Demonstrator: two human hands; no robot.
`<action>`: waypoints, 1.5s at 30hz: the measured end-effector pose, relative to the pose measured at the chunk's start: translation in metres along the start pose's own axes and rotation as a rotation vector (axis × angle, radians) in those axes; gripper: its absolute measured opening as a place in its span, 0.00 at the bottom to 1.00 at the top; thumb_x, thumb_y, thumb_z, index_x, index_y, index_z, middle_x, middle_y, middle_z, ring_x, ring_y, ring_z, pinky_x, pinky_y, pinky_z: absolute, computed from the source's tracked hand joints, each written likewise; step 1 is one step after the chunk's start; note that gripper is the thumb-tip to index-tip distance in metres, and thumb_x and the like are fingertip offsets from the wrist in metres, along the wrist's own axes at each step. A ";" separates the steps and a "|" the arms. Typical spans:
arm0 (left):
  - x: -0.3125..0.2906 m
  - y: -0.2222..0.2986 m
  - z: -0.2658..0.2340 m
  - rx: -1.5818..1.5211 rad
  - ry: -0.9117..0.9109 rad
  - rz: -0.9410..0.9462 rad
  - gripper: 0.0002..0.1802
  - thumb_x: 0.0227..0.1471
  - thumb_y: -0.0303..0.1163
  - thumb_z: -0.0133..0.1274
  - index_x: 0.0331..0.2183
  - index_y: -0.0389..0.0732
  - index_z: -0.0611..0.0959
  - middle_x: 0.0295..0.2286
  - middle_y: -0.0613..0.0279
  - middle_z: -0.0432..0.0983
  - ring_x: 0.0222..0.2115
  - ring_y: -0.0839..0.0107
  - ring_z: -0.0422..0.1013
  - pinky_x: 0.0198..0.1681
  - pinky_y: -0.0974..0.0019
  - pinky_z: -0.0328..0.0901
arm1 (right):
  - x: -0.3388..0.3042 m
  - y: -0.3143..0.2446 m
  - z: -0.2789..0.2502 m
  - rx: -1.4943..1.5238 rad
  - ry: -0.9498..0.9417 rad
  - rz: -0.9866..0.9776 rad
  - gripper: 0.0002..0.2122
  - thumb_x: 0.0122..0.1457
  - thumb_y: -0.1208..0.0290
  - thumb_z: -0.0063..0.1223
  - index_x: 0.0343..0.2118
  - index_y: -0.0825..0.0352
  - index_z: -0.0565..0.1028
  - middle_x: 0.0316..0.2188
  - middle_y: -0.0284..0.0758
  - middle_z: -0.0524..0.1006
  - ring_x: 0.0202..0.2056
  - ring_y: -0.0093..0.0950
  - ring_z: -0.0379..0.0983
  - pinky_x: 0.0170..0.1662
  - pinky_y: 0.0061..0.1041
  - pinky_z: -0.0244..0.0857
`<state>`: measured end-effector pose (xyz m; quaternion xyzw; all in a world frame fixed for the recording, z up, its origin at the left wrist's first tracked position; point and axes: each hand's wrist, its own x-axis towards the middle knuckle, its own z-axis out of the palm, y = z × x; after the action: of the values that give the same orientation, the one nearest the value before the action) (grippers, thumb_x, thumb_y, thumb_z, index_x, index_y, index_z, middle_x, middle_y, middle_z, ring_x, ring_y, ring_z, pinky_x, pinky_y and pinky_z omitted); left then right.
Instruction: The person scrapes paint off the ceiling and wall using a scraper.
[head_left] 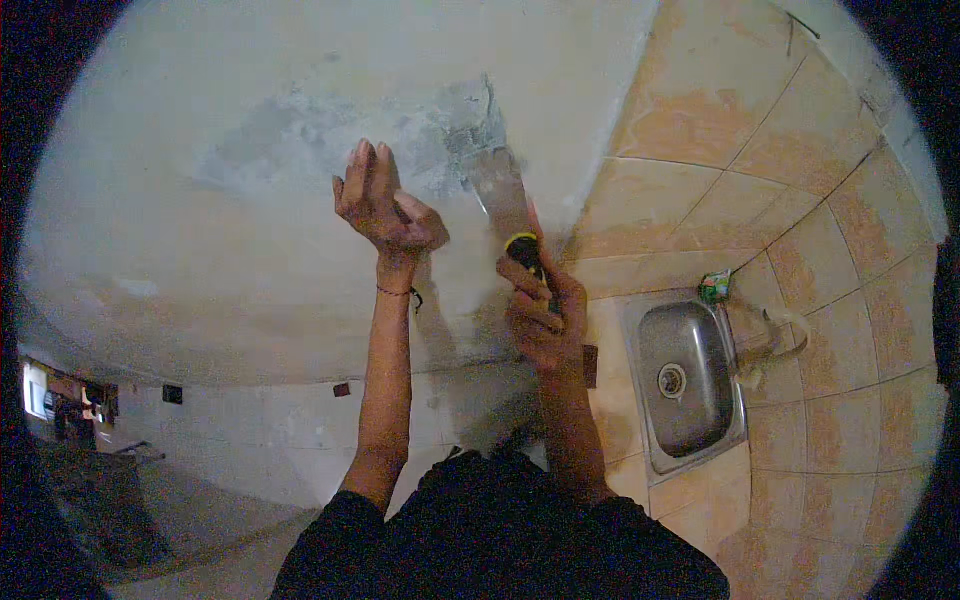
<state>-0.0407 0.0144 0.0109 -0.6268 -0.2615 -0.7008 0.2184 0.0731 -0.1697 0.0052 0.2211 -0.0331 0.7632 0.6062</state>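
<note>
My right hand [548, 315] is closed round the dark handle of a putty knife [503, 190], which has a yellow ring where handle meets blade. The wide blade points up and its tip lies at the right edge of a rough grey patch [400, 140] on the pale painted wall [200, 240]. To the left, my left hand [385, 205] is raised just below the patch, fingers stretched upward and thumb side bent in. No object shows in it. Whether its fingertips touch the wall, I cannot tell. A thin cord circles that wrist.
At the right, a steel sink [690, 380] is set in a tiled counter [620, 440]. A small green packet [715, 286] sits at its far corner, near a pale tap-like shape [785, 335]. Orange-and-cream tiles [690, 200] cover the adjoining wall. Small dark wall boxes [342, 390] sit lower down.
</note>
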 end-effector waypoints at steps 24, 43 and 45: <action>-0.008 0.006 -0.001 -0.015 -0.189 0.015 0.34 0.44 0.37 0.39 0.57 0.45 0.69 0.59 0.61 0.59 0.61 0.63 0.53 0.65 0.53 0.32 | -0.002 -0.001 -0.008 -0.264 0.000 -0.164 0.16 0.69 0.67 0.26 0.57 0.63 0.60 0.23 0.32 0.57 0.12 0.16 0.52 0.07 0.10 0.50; -0.001 0.001 0.000 0.104 -0.101 0.032 0.30 0.47 0.34 0.38 0.54 0.42 0.73 0.56 0.54 0.63 0.59 0.57 0.55 0.64 0.48 0.35 | 0.002 0.007 0.008 0.065 -0.059 0.028 0.09 0.67 0.65 0.35 0.38 0.68 0.60 0.23 0.31 0.60 0.10 0.17 0.54 0.09 0.15 0.52; 0.002 0.003 0.001 0.089 -0.084 0.044 0.30 0.47 0.34 0.37 0.54 0.42 0.73 0.56 0.54 0.63 0.59 0.56 0.55 0.64 0.48 0.35 | 0.004 0.005 0.011 0.040 -0.069 0.028 0.09 0.67 0.66 0.35 0.38 0.68 0.61 0.22 0.31 0.60 0.11 0.17 0.54 0.09 0.15 0.51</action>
<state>-0.0380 0.0126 0.0131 -0.6509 -0.2875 -0.6566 0.2500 0.0714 -0.1708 0.0175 0.2587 -0.0418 0.7641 0.5895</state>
